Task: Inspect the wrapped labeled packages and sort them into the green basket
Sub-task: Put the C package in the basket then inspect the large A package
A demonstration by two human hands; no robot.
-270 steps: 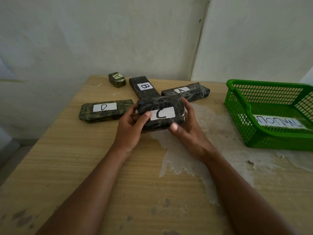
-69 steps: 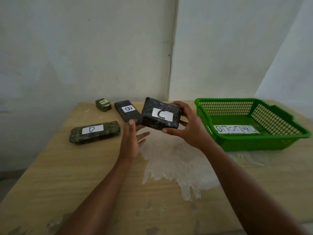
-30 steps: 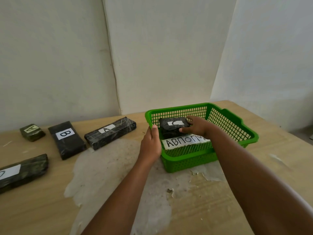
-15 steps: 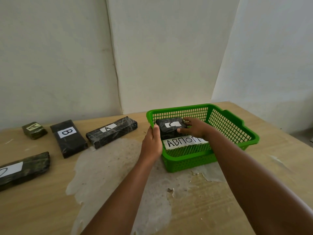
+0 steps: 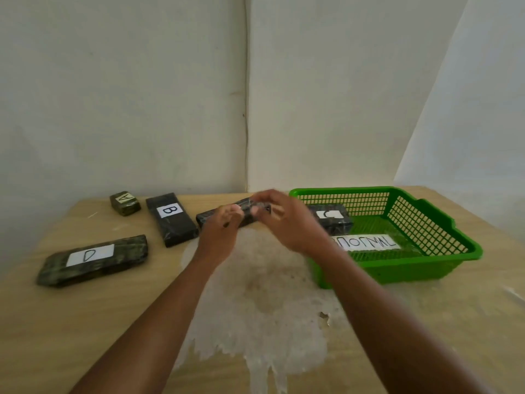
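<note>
Both hands (image 5: 221,231) now seemingly hold package A (image 5: 207,218); C (image 5: 331,220) lies basketed.

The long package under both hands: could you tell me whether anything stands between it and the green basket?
Nothing visible blocks it. The long package lies just left of the green basket; only the right hand crosses that gap.

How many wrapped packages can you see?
5. Package C lies in the green basket. On the table: the small package, package B, package D, and one under both hands.
</note>
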